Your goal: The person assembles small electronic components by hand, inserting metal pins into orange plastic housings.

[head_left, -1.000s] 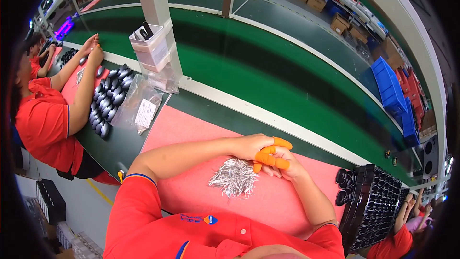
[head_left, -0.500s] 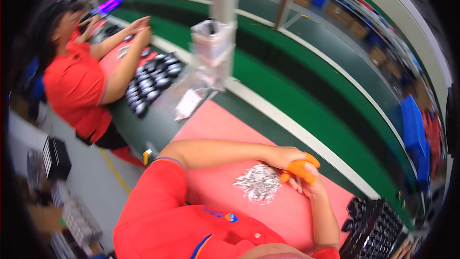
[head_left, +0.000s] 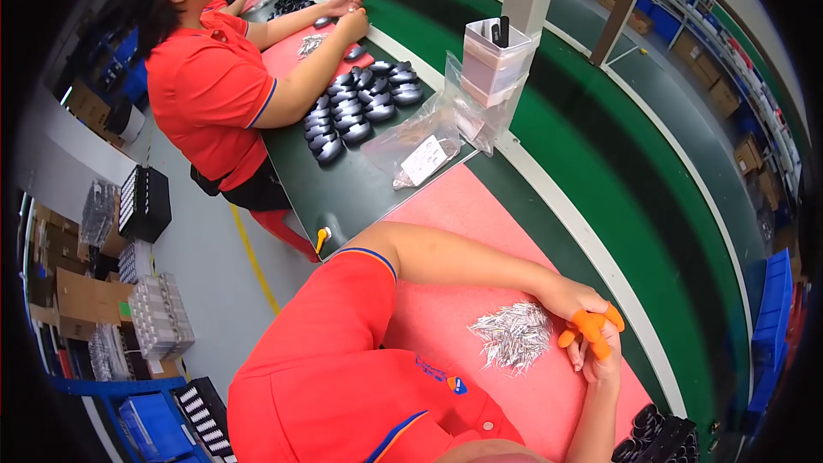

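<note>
My left hand [head_left: 573, 298] and my right hand [head_left: 605, 367] are clasped together near the right side of the pink mat [head_left: 437, 291]. Their fingers are interlaced and closed, with no object showing between them. Orange finger cots [head_left: 591, 324] cover several fingertips. Just left of the hands, on the mat, lies a loose pile of small, thin silvery metal pieces [head_left: 514, 336]. My left forearm crosses the mat behind that pile, while my right forearm comes up from the lower edge.
A co-worker [head_left: 214, 77] sits on the left, beside rows of black-and-silver computer mice [head_left: 356, 111]. Plastic bags [head_left: 420, 141] and a clear bin [head_left: 495, 60] stand near a post. Beyond the white rail runs a green conveyor belt [head_left: 617, 146]. Black parts [head_left: 660, 437] sit lower right.
The whole view has swung, so the scene sits farther right, and it is sharper now. My hands stay clasped beside the pile of metal pieces.
</note>
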Demonstrator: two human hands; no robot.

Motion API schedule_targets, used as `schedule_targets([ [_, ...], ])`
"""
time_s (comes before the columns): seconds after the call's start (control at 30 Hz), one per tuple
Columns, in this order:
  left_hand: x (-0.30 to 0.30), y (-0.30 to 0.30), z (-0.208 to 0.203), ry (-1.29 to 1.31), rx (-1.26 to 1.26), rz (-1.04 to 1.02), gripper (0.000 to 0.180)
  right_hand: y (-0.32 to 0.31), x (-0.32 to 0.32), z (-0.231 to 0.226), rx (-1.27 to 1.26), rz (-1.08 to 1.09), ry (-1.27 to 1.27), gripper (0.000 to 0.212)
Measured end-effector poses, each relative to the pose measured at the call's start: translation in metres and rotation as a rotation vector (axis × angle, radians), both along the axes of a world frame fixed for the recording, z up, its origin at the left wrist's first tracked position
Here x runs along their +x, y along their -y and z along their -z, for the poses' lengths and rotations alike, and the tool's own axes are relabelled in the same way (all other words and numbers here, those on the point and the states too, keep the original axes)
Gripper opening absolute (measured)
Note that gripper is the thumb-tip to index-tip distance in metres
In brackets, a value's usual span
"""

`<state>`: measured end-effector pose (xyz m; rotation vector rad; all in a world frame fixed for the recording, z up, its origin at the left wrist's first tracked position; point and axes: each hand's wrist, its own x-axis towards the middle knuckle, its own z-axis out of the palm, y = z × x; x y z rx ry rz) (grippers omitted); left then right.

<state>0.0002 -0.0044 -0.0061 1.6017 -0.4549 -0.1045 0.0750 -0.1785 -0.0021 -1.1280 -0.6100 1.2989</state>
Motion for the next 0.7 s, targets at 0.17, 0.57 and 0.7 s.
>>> schedule_targets([
  [0.17, -0.001, -0.004, -0.009, -0.035, 0.104, 0.007, 0.044, -0.001, 0.0, 0.0, 0.084, -0.003, -0.065, 0.035],
  [0.57, 0.003, 0.001, 0.003, -0.016, 0.086, 0.001, 0.058, 0.0, -0.002, 0.003, 0.065, 0.045, -0.028, 0.037],
  [0.7, 0.009, -0.001, 0.001, 0.016, 0.158, 0.032, 0.065, 0.0, -0.002, -0.003, 0.067, 0.057, 0.073, 0.031],
])
